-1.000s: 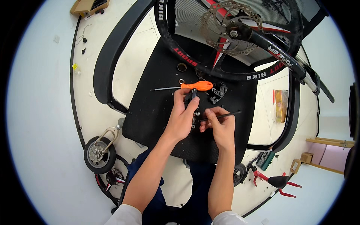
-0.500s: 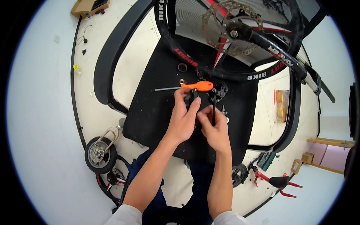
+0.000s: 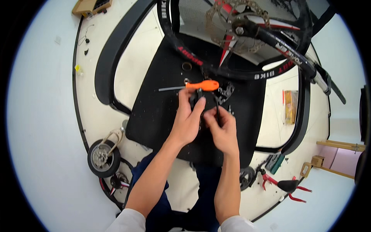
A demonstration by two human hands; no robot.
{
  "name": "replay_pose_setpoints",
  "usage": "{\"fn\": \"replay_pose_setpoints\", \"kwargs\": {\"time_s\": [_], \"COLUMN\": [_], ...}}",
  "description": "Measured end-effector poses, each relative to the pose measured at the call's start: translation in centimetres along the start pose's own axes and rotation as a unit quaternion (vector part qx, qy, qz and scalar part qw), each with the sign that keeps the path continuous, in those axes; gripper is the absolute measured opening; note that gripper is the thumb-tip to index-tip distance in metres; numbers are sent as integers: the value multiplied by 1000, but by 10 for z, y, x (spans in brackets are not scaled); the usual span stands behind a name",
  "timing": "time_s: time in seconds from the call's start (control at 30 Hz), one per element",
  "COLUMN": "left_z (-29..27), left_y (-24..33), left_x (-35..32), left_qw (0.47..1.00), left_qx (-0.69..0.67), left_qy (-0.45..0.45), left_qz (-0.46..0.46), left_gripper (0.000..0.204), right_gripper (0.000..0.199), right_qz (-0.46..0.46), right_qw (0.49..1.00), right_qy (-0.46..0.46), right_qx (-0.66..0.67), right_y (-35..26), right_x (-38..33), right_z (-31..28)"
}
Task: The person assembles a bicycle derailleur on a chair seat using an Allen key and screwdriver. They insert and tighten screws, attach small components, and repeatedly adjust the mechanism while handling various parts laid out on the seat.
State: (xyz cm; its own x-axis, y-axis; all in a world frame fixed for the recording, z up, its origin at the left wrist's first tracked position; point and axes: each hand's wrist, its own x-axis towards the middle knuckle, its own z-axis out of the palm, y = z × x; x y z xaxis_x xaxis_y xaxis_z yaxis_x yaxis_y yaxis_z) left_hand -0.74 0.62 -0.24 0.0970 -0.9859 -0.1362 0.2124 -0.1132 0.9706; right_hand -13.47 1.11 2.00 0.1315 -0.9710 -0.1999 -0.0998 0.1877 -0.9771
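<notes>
My left hand [image 3: 188,121] grips a small black bicycle part [image 3: 196,99] over the black mat [image 3: 158,112]. My right hand [image 3: 221,130] pinches a thin black hex key [image 3: 217,107] that stands nearly upright, its lower end at the part. Both hands meet at the middle of the mat. Just beyond them lies an orange-handled screwdriver [image 3: 201,86], its metal shaft pointing left. A metal derailleur piece [image 3: 225,92] rests to the right of the screwdriver handle.
A bicycle wheel [image 3: 247,42] with disc rotor and black frame tube looms at the far edge of the mat. A small caster wheel [image 3: 102,157] lies at lower left. Red-handled pliers [image 3: 284,186] and a green tool sit at lower right. A cardboard box [image 3: 89,5] is at upper left.
My right hand has swung the hex key from lying sideways to nearly upright and drawn closer to my left hand. The left hand has stayed on the black part.
</notes>
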Motion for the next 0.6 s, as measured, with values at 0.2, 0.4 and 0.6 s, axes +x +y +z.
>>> {"fn": "replay_pose_setpoints", "kwargs": {"time_s": [0.2,0.4,0.6], "left_z": [7,8,6], "left_y": [7,13,21], "left_x": [8,2,-2], "left_qw": [1000,1000,1000], "left_qx": [-17,4,-16], "left_qy": [-14,-18,-10], "left_qz": [0,16,-14], "left_gripper": [39,42,42], "right_gripper": [17,35,30], "right_qz": [-38,41,81], "right_qw": [997,996,996], "right_qy": [-6,65,-5], "right_qx": [63,-52,23], "right_y": [1,2,7], "right_x": [5,5,-4], "right_z": [-9,-2,-4]}}
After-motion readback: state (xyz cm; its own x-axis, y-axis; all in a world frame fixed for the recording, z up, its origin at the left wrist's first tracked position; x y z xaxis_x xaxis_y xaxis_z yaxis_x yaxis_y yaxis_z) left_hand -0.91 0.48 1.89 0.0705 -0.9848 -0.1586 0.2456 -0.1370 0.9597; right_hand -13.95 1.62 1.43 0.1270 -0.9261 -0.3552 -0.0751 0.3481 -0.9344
